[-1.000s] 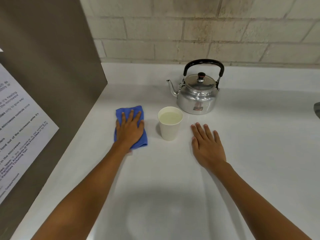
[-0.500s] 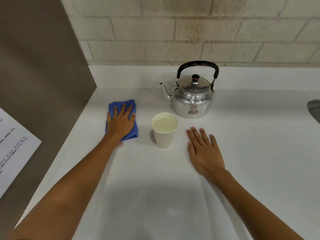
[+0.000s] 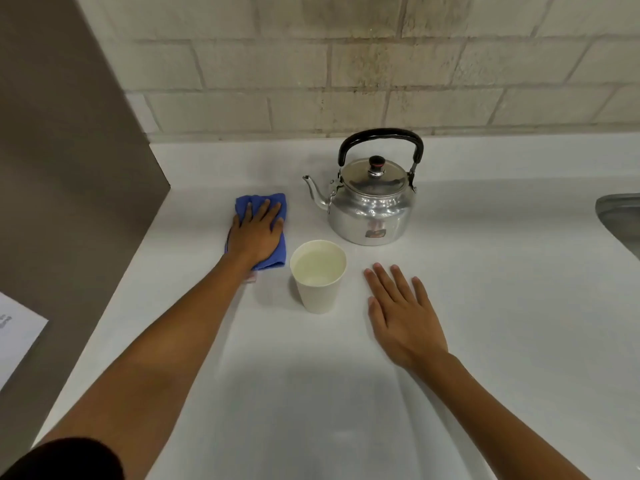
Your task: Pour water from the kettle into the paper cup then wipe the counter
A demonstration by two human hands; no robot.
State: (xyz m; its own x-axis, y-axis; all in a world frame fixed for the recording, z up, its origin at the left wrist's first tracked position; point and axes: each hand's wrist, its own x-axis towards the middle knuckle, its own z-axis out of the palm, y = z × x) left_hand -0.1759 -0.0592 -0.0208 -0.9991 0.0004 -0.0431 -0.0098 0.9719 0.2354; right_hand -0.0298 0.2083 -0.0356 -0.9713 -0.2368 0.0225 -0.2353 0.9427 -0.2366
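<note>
One kettle (image 3: 372, 202), one paper cup (image 3: 318, 274), one blue cloth (image 3: 263, 202) under left hand (image 3: 255, 233).

Looks like I'm in a shared kitchenette or break room rather than someone's home. Plain white counter (image 3: 485, 306) running up to a bare painted block wall (image 3: 346, 64), steel sink rim (image 3: 620, 216) poking in on my right, metal stovetop kettle (image 3: 372, 202) and a paper cup (image 3: 318, 275) out, plus a printed notice (image 3: 17, 337) stuck on the brown appliance side (image 3: 69, 185) at my left.
</note>
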